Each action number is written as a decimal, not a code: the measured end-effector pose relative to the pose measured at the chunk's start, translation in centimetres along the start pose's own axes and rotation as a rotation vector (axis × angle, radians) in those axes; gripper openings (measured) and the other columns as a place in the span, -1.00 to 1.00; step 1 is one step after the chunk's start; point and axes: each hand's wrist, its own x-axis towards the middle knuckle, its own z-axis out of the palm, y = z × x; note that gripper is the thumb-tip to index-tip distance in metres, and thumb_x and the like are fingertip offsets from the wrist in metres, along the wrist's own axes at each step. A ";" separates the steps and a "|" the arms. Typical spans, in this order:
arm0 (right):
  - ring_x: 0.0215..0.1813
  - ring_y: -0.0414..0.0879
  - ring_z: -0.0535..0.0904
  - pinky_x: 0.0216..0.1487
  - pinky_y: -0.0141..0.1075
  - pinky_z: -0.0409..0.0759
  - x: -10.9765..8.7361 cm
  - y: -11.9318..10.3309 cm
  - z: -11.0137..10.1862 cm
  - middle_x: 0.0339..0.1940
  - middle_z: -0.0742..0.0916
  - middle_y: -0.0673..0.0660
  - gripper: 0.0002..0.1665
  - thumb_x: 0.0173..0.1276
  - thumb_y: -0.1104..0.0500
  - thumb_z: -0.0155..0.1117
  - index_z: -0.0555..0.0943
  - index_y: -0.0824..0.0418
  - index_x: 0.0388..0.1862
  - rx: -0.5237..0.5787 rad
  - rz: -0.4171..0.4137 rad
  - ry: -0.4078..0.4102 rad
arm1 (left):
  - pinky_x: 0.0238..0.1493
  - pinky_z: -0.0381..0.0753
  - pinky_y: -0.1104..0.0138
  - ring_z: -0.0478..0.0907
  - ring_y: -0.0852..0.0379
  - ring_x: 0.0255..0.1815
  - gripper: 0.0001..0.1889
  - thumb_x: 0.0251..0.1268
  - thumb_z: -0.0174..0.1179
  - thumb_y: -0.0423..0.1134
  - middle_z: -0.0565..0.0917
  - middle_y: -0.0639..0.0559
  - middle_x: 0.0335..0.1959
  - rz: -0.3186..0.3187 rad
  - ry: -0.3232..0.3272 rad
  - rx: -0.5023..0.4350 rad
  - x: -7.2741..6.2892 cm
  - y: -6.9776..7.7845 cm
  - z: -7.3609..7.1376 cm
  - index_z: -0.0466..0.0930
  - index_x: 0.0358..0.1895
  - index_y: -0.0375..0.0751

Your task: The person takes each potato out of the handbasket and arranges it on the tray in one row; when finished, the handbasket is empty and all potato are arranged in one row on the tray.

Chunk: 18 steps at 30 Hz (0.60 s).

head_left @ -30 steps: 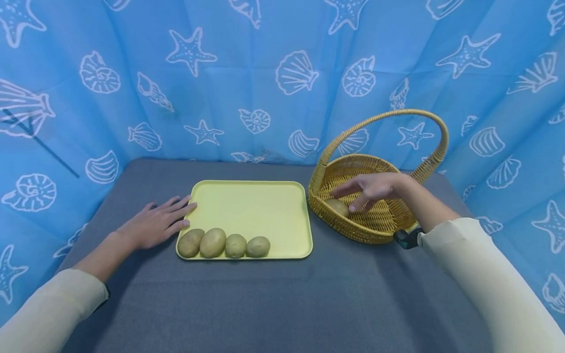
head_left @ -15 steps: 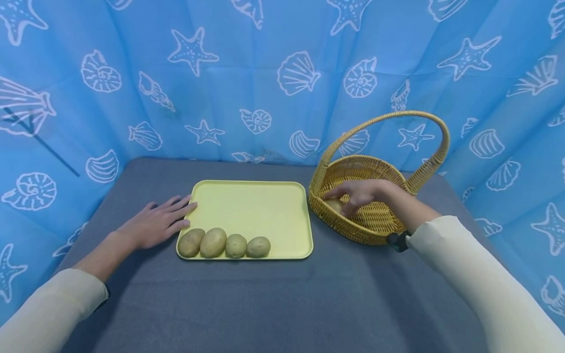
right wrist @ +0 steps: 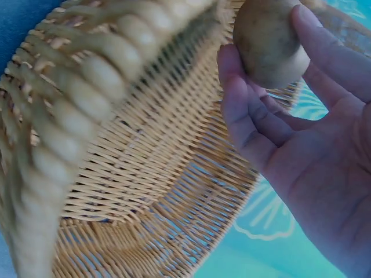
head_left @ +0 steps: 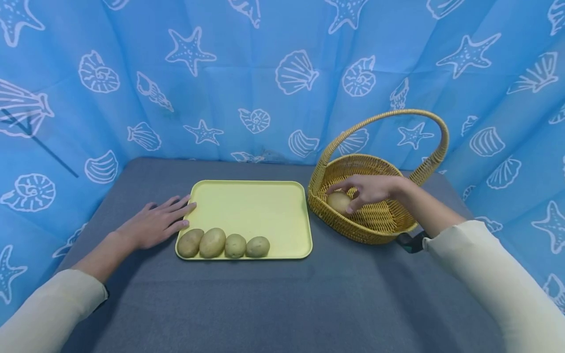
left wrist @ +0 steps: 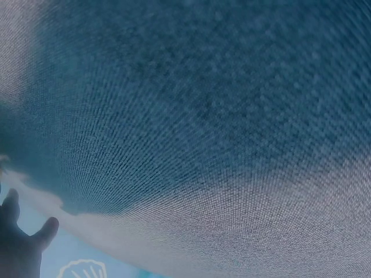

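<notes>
From the head view, the person's right hand (head_left: 371,190) curls its fingertips around a small tan potato (head_left: 338,201) inside the round woven wicker basket (head_left: 375,228), near its left rim. The left hand (head_left: 154,223) lies flat, fingers straight, touching the left edge of the pale yellow rectangular tray (head_left: 256,206). Four brown potatoes (head_left: 223,244) line the tray's near edge; behind them its surface is bare.

The left wrist view shows only grey cloth (left wrist: 203,116).

In the right wrist view, fingers (right wrist: 255,116) grip the potato (right wrist: 269,40) above the basket's weave (right wrist: 133,174).

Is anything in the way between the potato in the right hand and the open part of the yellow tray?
Only the basket's near wall; the potato must lift over it. Beyond that, the tray lies bare behind its four potatoes.
</notes>
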 end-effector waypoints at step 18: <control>0.05 0.14 0.62 0.06 -0.09 0.64 -4.6 -1.9 0.2 0.23 0.54 0.23 -0.24 0.33 0.24 0.40 0.35 0.19 0.48 0.162 -0.190 0.056 | 0.28 0.08 -0.42 0.03 -0.31 0.55 -0.37 0.62 -0.21 0.15 0.09 -0.16 0.60 -0.005 -0.004 0.005 0.0 0.1 -0.1 0.11 0.59 -0.02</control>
